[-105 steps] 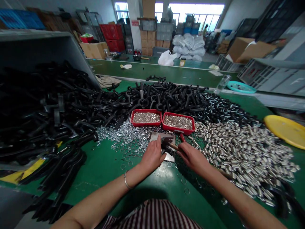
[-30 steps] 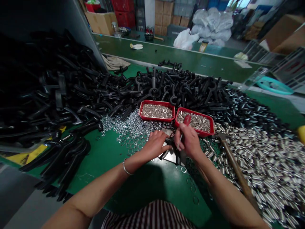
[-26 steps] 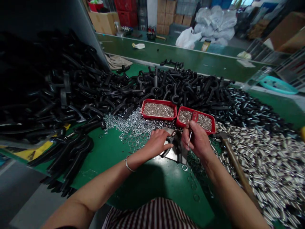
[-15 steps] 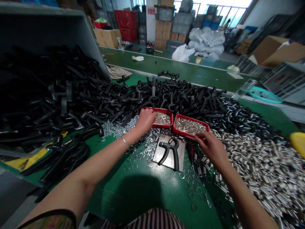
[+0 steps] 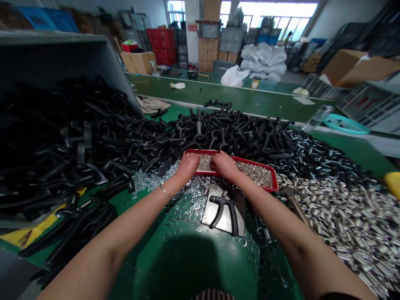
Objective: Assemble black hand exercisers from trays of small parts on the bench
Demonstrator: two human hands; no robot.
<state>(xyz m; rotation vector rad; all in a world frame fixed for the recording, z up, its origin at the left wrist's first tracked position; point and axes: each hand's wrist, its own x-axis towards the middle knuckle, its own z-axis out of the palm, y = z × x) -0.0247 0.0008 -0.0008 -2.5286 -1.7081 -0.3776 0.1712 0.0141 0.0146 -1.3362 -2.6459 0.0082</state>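
Note:
My left hand rests at the left end of a red tray filled with tiny metal parts, its fingers curled down at them. My right hand reaches into the same tray from the right, its fingers bent together. What either hand pinches is too small to make out. A second red tray, partly behind my right wrist, contains small metal pins. In front of the trays a black hand grip with two curved handles lies on a square metal plate. A short metal cylinder sits near its top.
Loose metal rings surround the plate. Black handles are heaped behind the trays and spill from a grey bin at left. Silver cylinders are piled at right, with a hammer by them.
My right hand has moved left from the right tray's near edge into the left tray. My left hand stays at the left tray. The hammer has come into view, and the camera view has shifted slightly.

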